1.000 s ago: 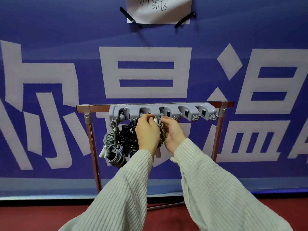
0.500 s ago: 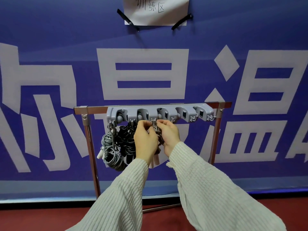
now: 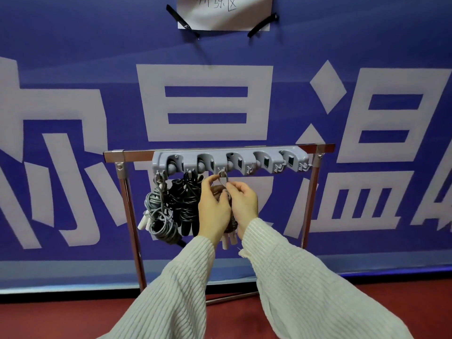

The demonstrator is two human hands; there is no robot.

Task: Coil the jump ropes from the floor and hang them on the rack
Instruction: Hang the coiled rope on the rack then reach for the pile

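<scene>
A grey plastic hook rack (image 3: 230, 160) is fixed to a chrome rail stand (image 3: 132, 155). A coiled grey jump rope (image 3: 159, 216) hangs from its first hook and a coiled black jump rope (image 3: 184, 204) from the second. Under the third hook hangs a brownish coiled rope (image 3: 231, 223) with pale handles at the bottom, mostly hidden behind my hands. My left hand (image 3: 212, 206) pinches its loop just below the hook. My right hand (image 3: 244, 204) pinches the same cord from the right side.
The stand's chrome legs (image 3: 308, 204) rise from a dark red floor (image 3: 61, 319) in front of a blue banner wall with large white characters. Two hooks at the rack's right end (image 3: 291, 163) carry nothing. A paper sheet (image 3: 223, 12) is taped above.
My hands dropped slightly and parted a little below the third hook, and the rope's loop now shows on that hook. The view shifted, moving the rack left in frame.
</scene>
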